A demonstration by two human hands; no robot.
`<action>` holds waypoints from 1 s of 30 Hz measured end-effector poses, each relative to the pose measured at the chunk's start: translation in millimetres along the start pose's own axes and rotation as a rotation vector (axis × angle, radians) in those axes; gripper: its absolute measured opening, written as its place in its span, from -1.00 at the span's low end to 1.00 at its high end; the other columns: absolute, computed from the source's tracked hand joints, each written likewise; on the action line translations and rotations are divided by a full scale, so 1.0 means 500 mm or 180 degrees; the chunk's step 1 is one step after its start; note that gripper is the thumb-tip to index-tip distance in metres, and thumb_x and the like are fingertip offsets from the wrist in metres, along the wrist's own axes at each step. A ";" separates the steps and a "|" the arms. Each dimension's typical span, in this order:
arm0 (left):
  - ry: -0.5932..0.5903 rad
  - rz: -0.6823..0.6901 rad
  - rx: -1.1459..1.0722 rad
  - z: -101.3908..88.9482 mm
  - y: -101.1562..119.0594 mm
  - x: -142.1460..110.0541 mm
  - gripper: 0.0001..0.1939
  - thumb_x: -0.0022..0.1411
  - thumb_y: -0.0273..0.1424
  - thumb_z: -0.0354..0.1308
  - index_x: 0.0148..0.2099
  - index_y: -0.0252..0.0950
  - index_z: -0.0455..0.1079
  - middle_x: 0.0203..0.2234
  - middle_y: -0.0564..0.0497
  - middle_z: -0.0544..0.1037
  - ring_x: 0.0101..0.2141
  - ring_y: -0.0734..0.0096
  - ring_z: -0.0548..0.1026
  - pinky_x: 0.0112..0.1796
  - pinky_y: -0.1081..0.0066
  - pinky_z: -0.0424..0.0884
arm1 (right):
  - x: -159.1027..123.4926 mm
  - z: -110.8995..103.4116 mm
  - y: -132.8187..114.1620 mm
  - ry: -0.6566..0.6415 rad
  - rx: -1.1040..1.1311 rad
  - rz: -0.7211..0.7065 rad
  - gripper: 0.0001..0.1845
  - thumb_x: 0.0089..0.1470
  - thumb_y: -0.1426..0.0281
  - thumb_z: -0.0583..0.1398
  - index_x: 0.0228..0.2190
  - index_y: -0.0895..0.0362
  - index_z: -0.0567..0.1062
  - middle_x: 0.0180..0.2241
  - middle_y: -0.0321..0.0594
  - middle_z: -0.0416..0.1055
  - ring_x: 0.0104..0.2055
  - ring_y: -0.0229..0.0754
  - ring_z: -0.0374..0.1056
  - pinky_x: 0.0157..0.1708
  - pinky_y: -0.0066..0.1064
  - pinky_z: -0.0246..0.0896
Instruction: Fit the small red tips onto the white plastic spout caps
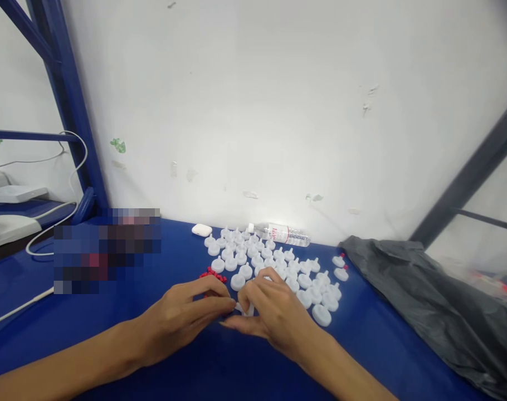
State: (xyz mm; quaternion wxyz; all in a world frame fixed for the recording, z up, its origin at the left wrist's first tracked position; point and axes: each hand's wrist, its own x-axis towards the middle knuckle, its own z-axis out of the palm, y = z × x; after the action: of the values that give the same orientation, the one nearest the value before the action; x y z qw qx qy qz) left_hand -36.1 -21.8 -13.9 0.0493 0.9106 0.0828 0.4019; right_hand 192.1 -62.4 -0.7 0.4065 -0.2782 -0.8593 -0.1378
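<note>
My right hand (274, 306) is closed around a white plastic nozzle cap (248, 312), whose narrow spout points left. At that spout, the fingertips of my left hand (190, 309) are pinched together; whatever they hold is hidden. Just behind my left fingers lies a small heap of red tips (214, 274). Many more white nozzle caps (240, 258) spread behind and to the right of my hands, most with spouts up. Farther right stand two white caps with red tips (341, 273) on their spouts.
A clear labelled bottle (297, 236) lies by the wall beside a white rounded object (202, 230). Dark grey plastic sheeting (420, 301) covers the right of the blue table (237, 373). A white cable (40, 254) runs at left, near a blurred-out area and a blue post (76, 106).
</note>
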 end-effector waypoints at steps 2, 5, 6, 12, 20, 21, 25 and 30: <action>0.0029 -0.0005 -0.0021 -0.001 0.002 0.000 -0.74 0.51 -0.52 0.05 0.10 -0.22 0.50 -0.24 -0.08 0.63 -0.32 0.43 0.64 -0.31 0.54 0.58 | 0.000 0.002 -0.002 -0.0058 -0.0093 0.0059 -0.64 0.34 0.12 0.26 -0.36 0.03 0.29 -0.50 -0.46 0.41 -0.51 -0.32 0.26 -0.30 -0.33 0.26; -0.0007 -0.0039 -0.0089 0.002 0.003 -0.003 -0.71 0.51 -0.53 0.06 0.13 -0.19 0.49 -0.23 -0.08 0.64 -0.33 0.45 0.64 -0.31 0.54 0.60 | -0.001 0.004 -0.002 -0.0075 -0.0105 0.0059 -0.65 0.33 0.15 0.28 -0.36 0.03 0.28 -0.49 -0.45 0.42 -0.47 -0.31 0.29 -0.30 -0.34 0.27; -0.0017 -0.0051 -0.0096 0.003 0.002 -0.004 -0.71 0.51 -0.53 0.06 0.13 -0.19 0.50 -0.22 -0.07 0.64 -0.33 0.45 0.64 -0.31 0.54 0.60 | -0.001 0.005 -0.001 -0.0081 -0.0071 0.0048 -0.65 0.34 0.15 0.27 -0.36 0.03 0.27 -0.48 -0.45 0.42 -0.47 -0.31 0.30 -0.29 -0.35 0.27; 0.0254 -0.0223 0.0043 0.008 -0.013 0.000 -0.79 0.50 -0.45 0.12 0.08 -0.22 0.53 -0.22 -0.06 0.65 -0.29 0.39 0.65 -0.25 0.50 0.63 | -0.007 0.002 0.004 -0.0291 0.0159 0.0062 -0.62 0.27 0.05 0.28 -0.32 0.04 0.30 -0.41 -0.40 0.44 -0.36 -0.26 0.37 -0.28 -0.36 0.31; 0.0167 -0.0679 0.0056 0.003 -0.031 0.004 -0.79 0.52 -0.30 0.12 -0.01 -0.22 0.57 -0.21 -0.04 0.68 -0.28 0.39 0.66 -0.23 0.47 0.59 | -0.009 0.001 -0.001 -0.0424 0.0096 0.0125 -0.79 0.34 0.34 0.27 -0.21 0.05 0.30 -0.26 -0.30 0.54 -0.28 -0.19 0.39 -0.21 -0.30 0.40; 0.0100 -0.0714 0.0105 0.004 -0.033 0.003 -0.77 0.53 -0.28 0.10 -0.04 -0.23 0.57 -0.23 -0.03 0.68 -0.29 0.39 0.66 -0.24 0.46 0.58 | -0.010 -0.001 -0.001 -0.0434 0.0116 0.0172 -0.79 0.34 0.35 0.27 -0.20 0.05 0.30 -0.23 -0.28 0.54 -0.26 -0.19 0.40 -0.20 -0.30 0.41; -0.0076 -0.0847 0.0204 0.006 -0.034 0.003 -0.69 0.55 -0.25 0.06 -0.18 -0.25 0.55 -0.36 0.03 0.63 -0.38 0.40 0.60 -0.33 0.46 0.52 | -0.010 -0.007 -0.002 -0.0463 0.0250 0.0363 -0.81 0.35 0.41 0.24 -0.15 0.04 0.28 -0.14 -0.22 0.56 -0.18 -0.16 0.45 -0.13 -0.25 0.45; -0.0309 -0.0960 0.0110 0.000 -0.016 0.007 -0.73 0.56 -0.37 -0.03 -0.17 -0.22 0.46 -0.34 0.05 0.55 -0.39 0.39 0.53 -0.34 0.43 0.45 | -0.010 -0.009 -0.005 -0.0431 0.0378 0.0490 -0.88 0.39 0.41 0.17 -0.17 0.04 0.27 -0.14 -0.19 0.55 -0.18 -0.15 0.45 -0.13 -0.22 0.45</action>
State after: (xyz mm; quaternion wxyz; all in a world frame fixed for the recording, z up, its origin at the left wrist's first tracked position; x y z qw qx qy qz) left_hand -34.6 -13.0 -12.8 0.0973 0.9069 0.2230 0.3440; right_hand 195.9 -68.2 -1.8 0.3727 -0.3273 -0.8676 -0.0359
